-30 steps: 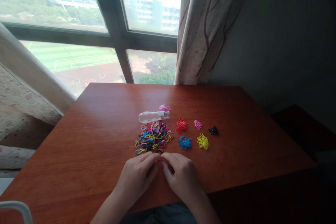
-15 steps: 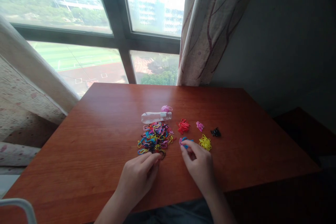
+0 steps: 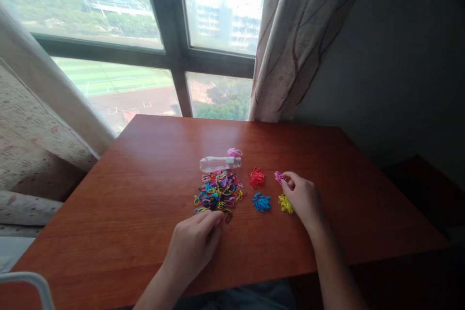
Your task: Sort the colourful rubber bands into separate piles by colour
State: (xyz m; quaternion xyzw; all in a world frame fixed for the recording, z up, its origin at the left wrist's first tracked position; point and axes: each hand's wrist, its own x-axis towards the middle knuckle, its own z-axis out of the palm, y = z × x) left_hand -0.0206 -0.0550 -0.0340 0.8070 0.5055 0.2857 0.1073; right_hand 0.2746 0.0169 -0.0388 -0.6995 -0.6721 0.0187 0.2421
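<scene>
A mixed heap of small plastic stitch markers (image 3: 220,186) in several colours lies on the table. At its front edge is my left hand (image 3: 196,235), fingers pinched together; what they hold, if anything, is hidden. A dark marker (image 3: 228,216) lies by its fingertips. My right hand (image 3: 301,196) is pinching a pink stitch marker at the small pink pile (image 3: 278,178). Around it are a yellow pile (image 3: 285,204), a blue pile (image 3: 261,202) and a red pile (image 3: 257,178). The black pile is hidden behind my right hand.
Behind the heap a clear bottle (image 3: 214,164) lies on its side, with a pink looped piece (image 3: 234,152) just beyond it. The wooden table (image 3: 145,179) stands against a window with curtains (image 3: 279,48). A pale curved bar (image 3: 31,278) shows at lower left.
My right hand has moved right and away from me, from over the blue pile to the pink pile, carrying a pink marker. My left hand stays by the heap. The view has shifted slightly.
</scene>
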